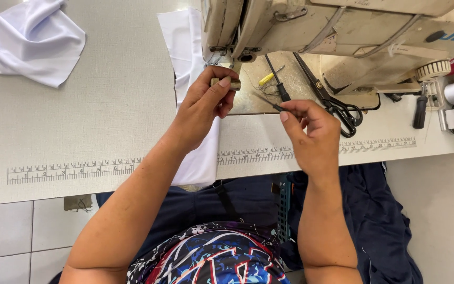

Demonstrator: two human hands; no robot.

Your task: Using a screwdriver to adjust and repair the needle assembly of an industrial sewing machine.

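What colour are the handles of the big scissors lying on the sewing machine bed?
Black, on the large metal scissors beside the right hand; clearest in the head view.

A small tan piece (pixel 226 82) is being pinched by the left hand (pixel 202 108) right under the head of the sewing machine (pixel 342 31). A thin dark tool (pixel 269 102) is being held by the right hand (pixel 311 134), tip aimed toward that piece. White fabric (pixel 187 63) is being draped over the table (pixel 80 121) edge beneath the left wrist. Black scissors (pixel 337 105) are lying just beside the right hand, and more white cloth (pixel 30 39) is bunched up far left.
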